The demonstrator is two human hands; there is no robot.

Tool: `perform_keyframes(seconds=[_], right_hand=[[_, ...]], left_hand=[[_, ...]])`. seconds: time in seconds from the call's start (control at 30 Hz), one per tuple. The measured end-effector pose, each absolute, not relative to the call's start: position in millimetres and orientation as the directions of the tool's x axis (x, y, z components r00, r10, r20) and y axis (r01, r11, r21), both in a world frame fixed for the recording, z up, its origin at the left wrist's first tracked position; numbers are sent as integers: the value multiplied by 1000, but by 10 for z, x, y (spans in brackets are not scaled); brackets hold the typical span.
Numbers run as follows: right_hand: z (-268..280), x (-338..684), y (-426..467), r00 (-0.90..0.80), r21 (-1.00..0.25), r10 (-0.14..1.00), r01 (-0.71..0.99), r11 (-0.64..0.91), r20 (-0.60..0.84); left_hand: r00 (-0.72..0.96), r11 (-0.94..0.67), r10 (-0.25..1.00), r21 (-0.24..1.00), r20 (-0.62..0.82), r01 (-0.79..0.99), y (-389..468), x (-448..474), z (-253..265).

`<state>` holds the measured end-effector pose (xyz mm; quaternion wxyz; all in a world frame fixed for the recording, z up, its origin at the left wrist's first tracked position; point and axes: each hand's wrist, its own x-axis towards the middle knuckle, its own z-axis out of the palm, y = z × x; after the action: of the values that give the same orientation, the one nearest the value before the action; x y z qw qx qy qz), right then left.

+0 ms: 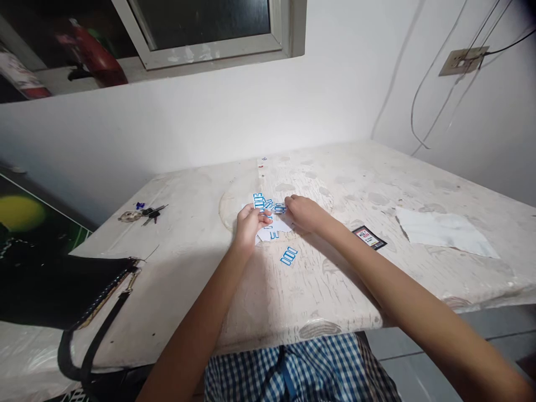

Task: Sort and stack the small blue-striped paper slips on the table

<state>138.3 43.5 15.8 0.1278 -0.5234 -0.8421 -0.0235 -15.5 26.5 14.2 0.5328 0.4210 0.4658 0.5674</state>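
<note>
My left hand (248, 226) is closed on a white paper piece with blue outlines (259, 199), which stands up past the fingers. My right hand (305, 213) is closed at the edge of another blue-outlined paper piece (280, 208), its fingertips pinched together. Between and below the hands, more blue-marked pieces (274, 231) overlap white paper (282, 225); the fingers hide part of them. A separate blue-outlined piece (288, 255) lies flat on the table, nearer to me.
On the covered table (259, 301) are a dark-framed card (369, 238) and torn white paper (446, 231) at right. Keys (153, 213) lie at left, near a black bag (62, 290) with a strap. A wall socket (464, 61) has hanging cables.
</note>
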Motion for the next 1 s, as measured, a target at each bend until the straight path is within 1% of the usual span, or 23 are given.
perform_keyframes(seconds=[0.07,0.2,0.27,0.33,0.47,0.57,0.7,0.87,1.0], right_hand=[[201,1429,459,-406,-212,879,863,458,249],[271,1493,497,-401,-447,860,737,507,315],[286,1503,506,-379,-528,849,666,527,369],[292,1495,505,-338,-576,831,604,551,441],[292,1435,476,-237,-590,790,553,588,565],[272,1382,457,-195,-606,772,516,605,605],[224,1323,441,-240,-562,738,516,647,630],[185,1283,405,-279,-512,713,536,672,643],[159,1285,401,-288,-476,710,577,664,642]], left_hand=[[-67,8,998,986,-19,-164,267,-145,128],[-39,15,999,995,-19,-100,283,-134,90],[-28,6,1000,996,-9,-93,280,-130,81],[-9,6,1000,995,-7,-103,262,-120,86],[75,53,996,985,-41,-164,206,-76,122],[109,106,991,969,-83,-224,188,-39,138],[152,146,982,955,-109,-258,193,-13,126],[223,139,971,960,-84,-243,183,-6,111],[248,127,966,965,-67,-230,175,2,100]])
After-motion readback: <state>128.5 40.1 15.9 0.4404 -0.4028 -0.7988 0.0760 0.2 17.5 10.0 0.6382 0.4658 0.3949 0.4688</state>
